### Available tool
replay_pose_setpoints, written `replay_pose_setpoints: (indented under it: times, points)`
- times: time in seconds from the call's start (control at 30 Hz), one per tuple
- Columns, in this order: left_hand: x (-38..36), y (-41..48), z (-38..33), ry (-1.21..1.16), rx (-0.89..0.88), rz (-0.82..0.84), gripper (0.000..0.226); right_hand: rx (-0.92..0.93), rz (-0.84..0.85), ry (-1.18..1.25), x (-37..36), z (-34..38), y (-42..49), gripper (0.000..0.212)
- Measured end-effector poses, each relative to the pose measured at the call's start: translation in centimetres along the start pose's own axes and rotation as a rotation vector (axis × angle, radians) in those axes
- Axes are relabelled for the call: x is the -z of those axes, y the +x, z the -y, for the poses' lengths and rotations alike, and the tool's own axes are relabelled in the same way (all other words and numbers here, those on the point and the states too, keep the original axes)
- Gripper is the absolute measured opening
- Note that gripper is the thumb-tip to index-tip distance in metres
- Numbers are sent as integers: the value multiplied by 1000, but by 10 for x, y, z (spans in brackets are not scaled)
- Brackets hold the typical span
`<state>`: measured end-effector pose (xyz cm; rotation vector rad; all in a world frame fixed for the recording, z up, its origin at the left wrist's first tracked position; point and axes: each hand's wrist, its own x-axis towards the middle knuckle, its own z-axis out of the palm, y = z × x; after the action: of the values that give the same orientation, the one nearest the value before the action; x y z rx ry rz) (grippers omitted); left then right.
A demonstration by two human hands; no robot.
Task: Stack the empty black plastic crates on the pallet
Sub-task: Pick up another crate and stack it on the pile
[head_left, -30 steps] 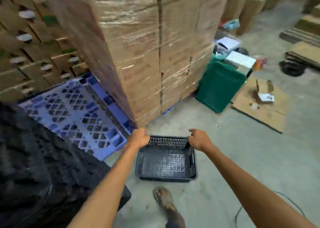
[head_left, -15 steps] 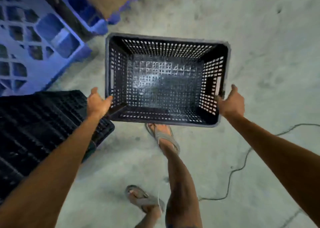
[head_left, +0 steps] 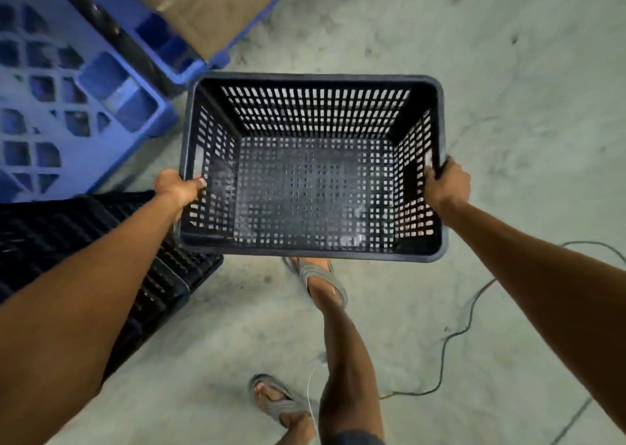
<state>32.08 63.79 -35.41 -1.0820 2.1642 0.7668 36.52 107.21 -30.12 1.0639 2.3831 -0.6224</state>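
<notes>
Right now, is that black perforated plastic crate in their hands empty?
Empty: the black perforated plastic crate shows only bare mesh floor inside.

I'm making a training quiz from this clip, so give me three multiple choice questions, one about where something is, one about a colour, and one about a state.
1. Where is the stack of black crates?
A. under the left forearm
B. right of the right hand
C. on the cardboard

2. What colour is the pallet?
A. green
B. blue
C. red

3. What is in the held crate?
A. boxes
B. bottles
C. nothing

Answers:
1 A, the stack lies at lower left, partly behind that arm.
2 B, its lattice is blue.
3 C, the floor shows through its bare mesh, while the left hand and right hand grip its short sides.
</notes>
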Motion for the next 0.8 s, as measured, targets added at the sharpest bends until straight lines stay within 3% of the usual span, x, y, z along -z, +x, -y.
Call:
replay_pose_setpoints:
  times: [0.13, 0.23, 0.4, 0.57, 0.8]
  points:
    - [85, -92, -35, 93, -71, -54, 47, 96, -104, -32, 89, 19, -78, 30]
    - [155, -173, -56, 99, -154, -102, 30, 116, -176, -2, 166, 24, -153, 29]
    - [277, -330, -81, 105, -361, -189, 22, 240, -368, 91, 295, 25, -282, 31]
    - [389, -457, -88, 133, -606, -292, 43, 341, -570, 224, 413, 30, -391, 32]
    - [560, -663, -72, 58, -894, -626, 57, 562, -837, 379, 573, 47, -565, 31]
